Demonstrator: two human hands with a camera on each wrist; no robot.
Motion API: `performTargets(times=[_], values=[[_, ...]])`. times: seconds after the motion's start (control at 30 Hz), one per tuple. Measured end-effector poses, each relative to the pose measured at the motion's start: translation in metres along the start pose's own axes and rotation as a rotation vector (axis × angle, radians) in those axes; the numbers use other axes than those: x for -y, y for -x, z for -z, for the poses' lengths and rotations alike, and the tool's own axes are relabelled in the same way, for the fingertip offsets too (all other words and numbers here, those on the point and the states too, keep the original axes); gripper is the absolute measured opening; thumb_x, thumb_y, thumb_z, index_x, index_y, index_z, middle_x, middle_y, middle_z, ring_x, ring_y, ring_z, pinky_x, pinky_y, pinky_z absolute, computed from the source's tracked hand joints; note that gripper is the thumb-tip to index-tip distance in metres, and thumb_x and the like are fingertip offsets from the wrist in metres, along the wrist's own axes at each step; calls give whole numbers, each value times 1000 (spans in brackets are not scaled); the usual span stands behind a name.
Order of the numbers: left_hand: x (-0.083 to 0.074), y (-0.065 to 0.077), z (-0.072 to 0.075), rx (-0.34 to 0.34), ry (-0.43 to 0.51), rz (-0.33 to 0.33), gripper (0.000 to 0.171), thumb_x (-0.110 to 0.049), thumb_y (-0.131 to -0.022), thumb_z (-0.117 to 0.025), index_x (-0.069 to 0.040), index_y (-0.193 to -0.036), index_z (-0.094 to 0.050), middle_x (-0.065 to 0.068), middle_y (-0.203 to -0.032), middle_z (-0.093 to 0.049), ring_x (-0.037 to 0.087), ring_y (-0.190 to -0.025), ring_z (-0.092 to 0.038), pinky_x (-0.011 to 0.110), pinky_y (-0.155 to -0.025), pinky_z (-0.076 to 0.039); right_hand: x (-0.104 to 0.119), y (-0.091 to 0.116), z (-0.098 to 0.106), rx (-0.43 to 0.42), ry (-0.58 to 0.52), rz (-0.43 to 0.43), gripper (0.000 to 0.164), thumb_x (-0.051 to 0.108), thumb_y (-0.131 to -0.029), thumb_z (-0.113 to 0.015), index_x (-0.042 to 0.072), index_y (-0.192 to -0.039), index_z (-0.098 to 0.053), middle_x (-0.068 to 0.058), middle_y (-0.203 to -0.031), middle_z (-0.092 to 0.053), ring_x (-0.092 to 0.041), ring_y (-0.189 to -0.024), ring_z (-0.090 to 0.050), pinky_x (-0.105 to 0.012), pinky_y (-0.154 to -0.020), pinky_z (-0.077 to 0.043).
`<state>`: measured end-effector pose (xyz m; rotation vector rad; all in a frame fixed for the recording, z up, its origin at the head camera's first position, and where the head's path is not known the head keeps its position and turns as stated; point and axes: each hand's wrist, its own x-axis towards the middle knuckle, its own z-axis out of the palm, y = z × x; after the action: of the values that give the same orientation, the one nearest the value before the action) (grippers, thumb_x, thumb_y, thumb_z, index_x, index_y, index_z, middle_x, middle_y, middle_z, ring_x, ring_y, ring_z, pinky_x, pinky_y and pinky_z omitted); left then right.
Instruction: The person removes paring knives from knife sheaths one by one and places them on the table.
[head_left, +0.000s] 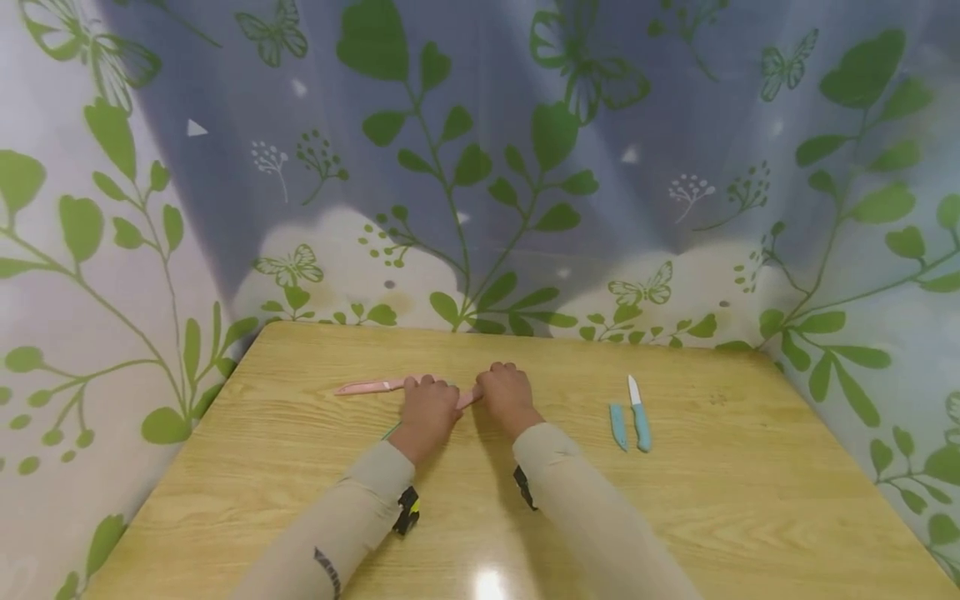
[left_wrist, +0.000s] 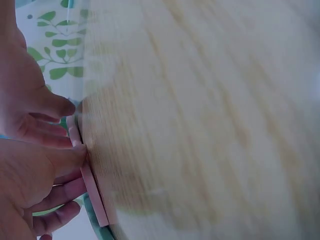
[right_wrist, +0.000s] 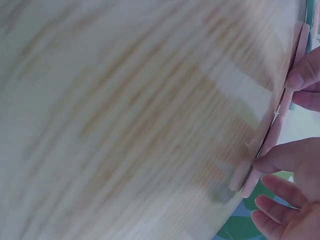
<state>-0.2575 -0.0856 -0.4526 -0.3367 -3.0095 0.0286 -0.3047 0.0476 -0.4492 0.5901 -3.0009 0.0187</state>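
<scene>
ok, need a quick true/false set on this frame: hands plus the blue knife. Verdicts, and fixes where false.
1. The blue knife and the blue sheath lie apart. True.
2. In the head view, the blue knife lies tip-down. False: its tip is toward the top of the picture.
3. The left hand and right hand are both left of the blue knife in the head view. True.
4. The right hand holds a pink handle. True.
5. The left hand holds nothing. False: it pinches a pink piece.
</scene>
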Motion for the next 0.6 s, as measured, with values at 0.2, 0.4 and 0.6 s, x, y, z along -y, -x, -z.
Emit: performTargets(times=[0.2,0.4,0.6], values=[[-3,-1,2,-11,21,26,19,-32,-89,-71,-14,-86,-67,2,-77,-60,21,-73,-44,38,-71,-30,4,-2,2,15,33,2,15,8,-84,-75,16,-96,-76,-7,-92,-64,-27,-94,-58,-42,-85,-51],[-5,-3,-1,-47,11,27,18,-29,-87,-73,-15,-79,-67,2,-74,-60,21,-72,-47,37,-70,-32,2,0,2,8,70,22,15,8,-84,-74,17,-96,-76,-5,-90,-65,-25,-90,-58,-40,-84,-51],[-4,-4,-8,-39,29,29,16,-28,-88,-73,-15,-81,-67,2,-75,-60,21,-73,-45,37,-69,-31,-2,1,-3,-38,95,77,17,3,-84,-72,15,-96,-75,-7,-90,-65,-26,-90,-58,-40,-80,-52]])
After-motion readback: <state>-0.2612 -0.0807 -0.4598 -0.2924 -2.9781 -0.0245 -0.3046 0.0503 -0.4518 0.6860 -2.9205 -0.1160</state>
